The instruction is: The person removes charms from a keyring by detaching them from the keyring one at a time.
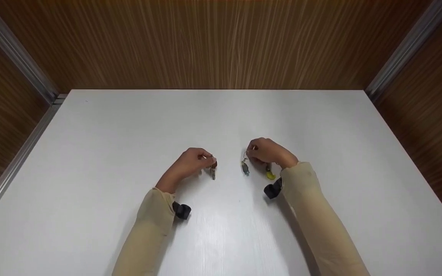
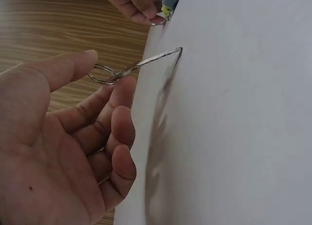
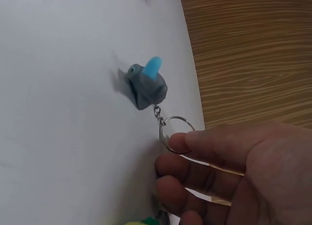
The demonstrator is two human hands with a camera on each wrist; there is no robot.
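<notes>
My left hand (image 1: 206, 159) pinches a small metal ring (image 2: 103, 74) between thumb and forefinger (image 2: 123, 87). A silver key (image 1: 213, 172) hangs from it, and the key's tip (image 2: 178, 50) touches the white table (image 1: 129, 126). A little to the right, my right hand (image 1: 253, 154) pinches another key ring (image 3: 176, 131). A grey charm with a blue part (image 3: 146, 86) hangs from that ring by a short chain and lies on the table. A yellow charm (image 1: 270, 175) lies beside the right wrist. The two hands are apart.
The white table sits in a booth of brown wood-grain walls (image 1: 213, 42) with metal corner strips (image 1: 17, 57). A black wrist camera mount (image 1: 182, 210) sits under the left sleeve and another mount (image 1: 273, 189) under the right sleeve.
</notes>
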